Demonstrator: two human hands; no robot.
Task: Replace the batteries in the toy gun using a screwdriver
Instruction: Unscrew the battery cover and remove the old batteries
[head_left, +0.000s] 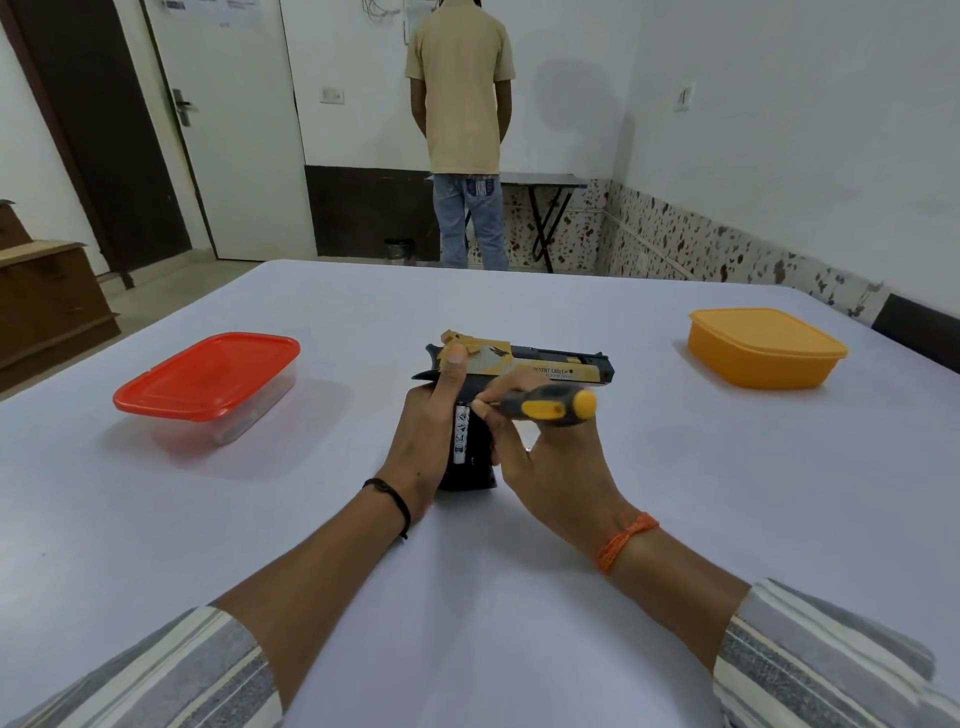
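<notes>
Toy gun (524, 364) on table (519, 571), between two containers (208, 384).

1. A table (260, 519) covered with a pale lavender-white cloth is seen across the foreground.
2. A clear container with a red lid (208, 382) is placed on the table's left side.
3. An orange lidded container (766, 348) is placed on the table's right side, well apart from the red one.
4. A person in a beige shirt and jeans (462, 130) is seen standing beyond the table, back turned to the camera.
5. A small folding table (545, 182) with crossed black legs is set just beside that person, against the wall.
6. A white door (228, 130) with a metal handle is seen at the left.
7. Brown cardboard boxes (47, 301) are stacked at the far left edge.
8. A small dark bin (399, 250) is seen on the floor near the wall.
</notes>
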